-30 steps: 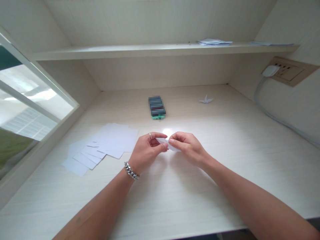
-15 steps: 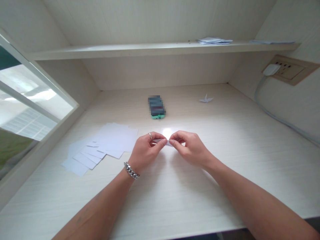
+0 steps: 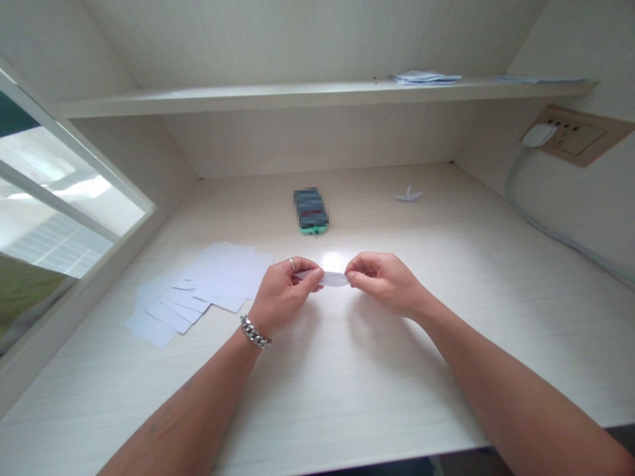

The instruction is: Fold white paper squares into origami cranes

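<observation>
A narrow folded piece of white paper (image 3: 334,279) is held just above the desk between both hands. My left hand (image 3: 288,291), with a ring and a chain bracelet, pinches its left end between thumb and fingers. At the right end, the thumb and fingertips of my right hand (image 3: 384,281) are closed on the paper. The fingers hide both ends, so the exact fold does not show. A folded paper crane (image 3: 409,194) sits on the desk farther back, to the right.
White paper sheets (image 3: 228,274) lie spread left of my hands. Behind stands a dark blurred object with a green edge (image 3: 313,230). Folded papers (image 3: 426,78) rest on the shelf (image 3: 248,104). A grey cable (image 3: 550,236) runs from the wall socket (image 3: 580,135) at right.
My hands have moved apart, the left one to the left and the right one to the right. More of the folded paper now shows between them.
</observation>
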The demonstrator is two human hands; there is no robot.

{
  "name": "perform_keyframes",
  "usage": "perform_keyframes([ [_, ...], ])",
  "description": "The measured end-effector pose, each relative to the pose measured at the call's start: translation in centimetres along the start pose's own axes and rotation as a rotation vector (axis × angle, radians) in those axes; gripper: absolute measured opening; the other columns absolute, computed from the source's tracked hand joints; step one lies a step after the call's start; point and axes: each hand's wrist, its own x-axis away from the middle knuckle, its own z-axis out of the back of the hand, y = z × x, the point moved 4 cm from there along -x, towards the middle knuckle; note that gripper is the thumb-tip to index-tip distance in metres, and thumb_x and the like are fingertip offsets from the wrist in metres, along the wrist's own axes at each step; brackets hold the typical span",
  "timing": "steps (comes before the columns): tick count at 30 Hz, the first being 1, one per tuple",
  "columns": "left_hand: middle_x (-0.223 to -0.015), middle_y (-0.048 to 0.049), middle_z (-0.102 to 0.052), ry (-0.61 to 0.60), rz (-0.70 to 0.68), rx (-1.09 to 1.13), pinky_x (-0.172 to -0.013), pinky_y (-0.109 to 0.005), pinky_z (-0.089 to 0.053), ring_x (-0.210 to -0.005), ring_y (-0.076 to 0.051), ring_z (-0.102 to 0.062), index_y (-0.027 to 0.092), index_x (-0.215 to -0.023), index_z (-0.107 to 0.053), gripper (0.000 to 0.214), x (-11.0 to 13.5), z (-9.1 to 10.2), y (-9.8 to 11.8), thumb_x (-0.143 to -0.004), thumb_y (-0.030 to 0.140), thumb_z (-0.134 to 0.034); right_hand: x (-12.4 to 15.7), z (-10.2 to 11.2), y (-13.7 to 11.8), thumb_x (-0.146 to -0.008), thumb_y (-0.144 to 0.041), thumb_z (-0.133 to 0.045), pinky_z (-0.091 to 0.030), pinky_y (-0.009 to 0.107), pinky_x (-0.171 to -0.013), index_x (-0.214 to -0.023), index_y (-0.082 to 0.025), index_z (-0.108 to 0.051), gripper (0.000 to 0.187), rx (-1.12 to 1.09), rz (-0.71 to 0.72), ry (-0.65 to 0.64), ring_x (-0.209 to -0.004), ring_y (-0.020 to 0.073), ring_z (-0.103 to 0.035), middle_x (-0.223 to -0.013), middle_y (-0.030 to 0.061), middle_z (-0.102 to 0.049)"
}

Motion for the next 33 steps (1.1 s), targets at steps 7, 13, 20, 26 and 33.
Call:
perform_keyframes([
  [7, -0.075, -0.003, -0.067, -0.035, 0.041, 0.154, -0.07, -0.031, -0.057, -0.07, -0.015, -0.065, 0.013, -0.078, -0.066, 0.022, 0.0, -0.6, -0.6, -0.075, 0.035, -0.069, 0.0, -1.1, -0.3, -0.084, -0.027, -0.056, -0.042, 0.026, -0.064, -0.078, -0.017, -0.066, 0.015, -0.146, -0.012, -0.017, -0.072, 0.015, -0.06, -0.077, 0.0018, -0.067],
  [13, -0.073, -0.0024, -0.07, -0.179, -0.161, -0.289, -0.064, -0.025, -0.049, -0.069, -0.014, -0.063, 0.017, -0.077, -0.07, 0.014, 0.6, -0.7, 0.7, -0.081, 0.027, -0.062, 0.1, -1.6, -0.4, -0.081, -0.021, -0.056, -0.04, 0.025, -0.061, -0.074, -0.017, -0.066, 0.013, -0.057, 0.01, -0.106, -0.067, 0.0133, -0.056, -0.071, 0.0007, -0.065],
  [20, -0.068, -0.0023, -0.069, -0.275, -0.128, -0.275, -0.055, -0.023, -0.045, -0.061, -0.012, -0.059, 0.016, -0.075, -0.07, 0.017, 0.5, -0.1, 1.1, -0.081, 0.029, -0.061, 0.1, -0.9, 0.0, -0.079, -0.023, -0.057, -0.038, 0.024, -0.056, -0.072, -0.016, -0.065, 0.013, -0.17, -0.054, -0.145, -0.061, 0.0122, -0.053, -0.067, -0.0003, -0.061],
  [26, -0.068, -0.0038, -0.069, -0.124, -0.016, 0.016, -0.064, -0.028, -0.053, -0.065, -0.015, -0.065, 0.014, -0.077, -0.069, 0.017, -0.4, 0.8, 0.2, -0.077, 0.031, -0.067, -0.2, -0.3, 0.8, -0.078, -0.028, -0.062, -0.043, 0.027, -0.062, -0.072, -0.016, -0.067, 0.014, -0.356, -0.127, -0.019, -0.063, 0.0141, -0.058, -0.066, 0.0007, -0.063],
  [33, -0.082, -0.0075, -0.073, -0.032, 0.089, 0.181, -0.069, -0.028, -0.054, -0.074, -0.016, -0.066, 0.013, -0.087, -0.073, 0.026, -0.3, -0.7, -1.0, -0.073, 0.035, -0.075, -0.2, -1.0, 1.0, -0.071, -0.038, -0.073, -0.048, 0.028, -0.066, -0.077, -0.015, -0.07, 0.023, -0.693, -0.302, 0.204, -0.066, 0.0146, -0.063, -0.073, 0.0032, -0.067],
])
